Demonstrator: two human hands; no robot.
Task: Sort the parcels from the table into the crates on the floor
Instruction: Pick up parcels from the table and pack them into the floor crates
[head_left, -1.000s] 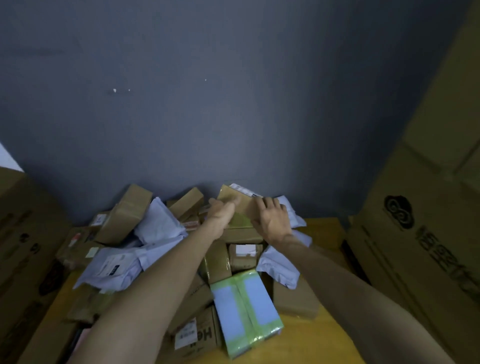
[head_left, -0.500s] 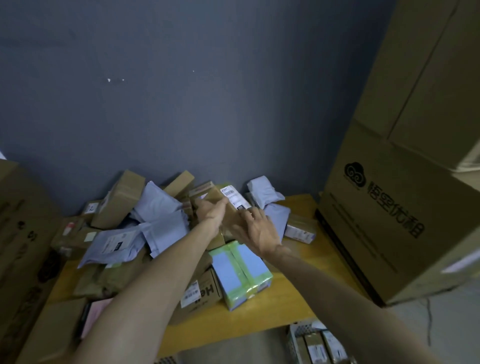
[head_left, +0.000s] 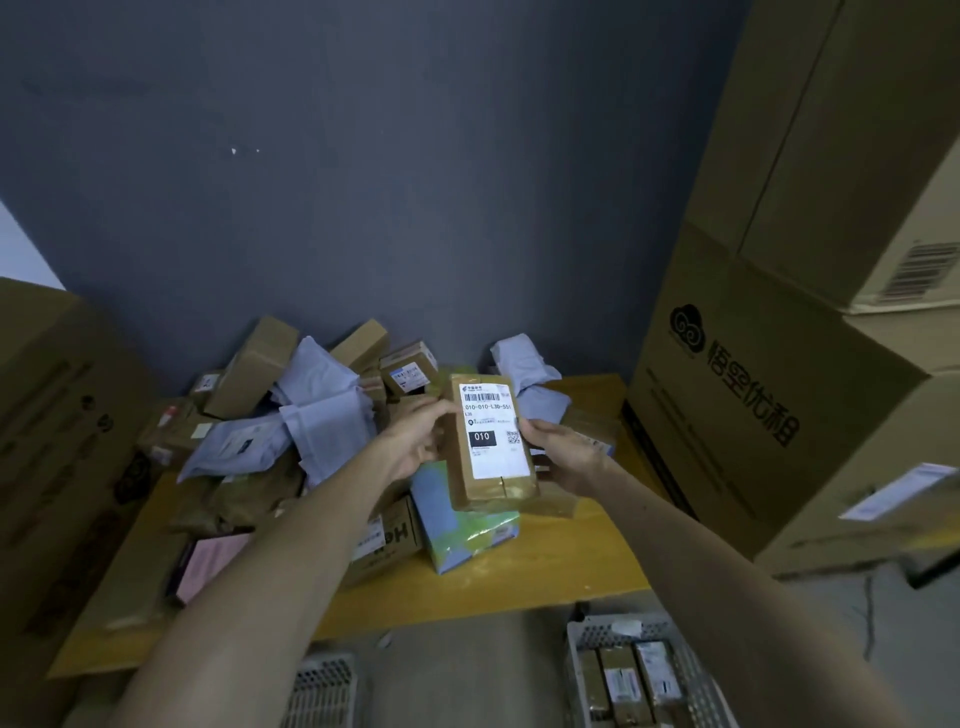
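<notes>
We hold brown parcel (head_left: 488, 441) label-up above worktop (head_left: 545, 566): left hand (head_left: 410, 441) fingers (head_left: 436, 410) curled on left edge, right hand (head_left: 566, 457) gripping right edge. Near right, crate (head_left: 691, 675), apparently part-filled.

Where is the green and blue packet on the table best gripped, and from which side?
Probably the packet at its near end, across its long sides, from the front: it juts bare toward the table edge, while the held brown box hides the far end.
</notes>
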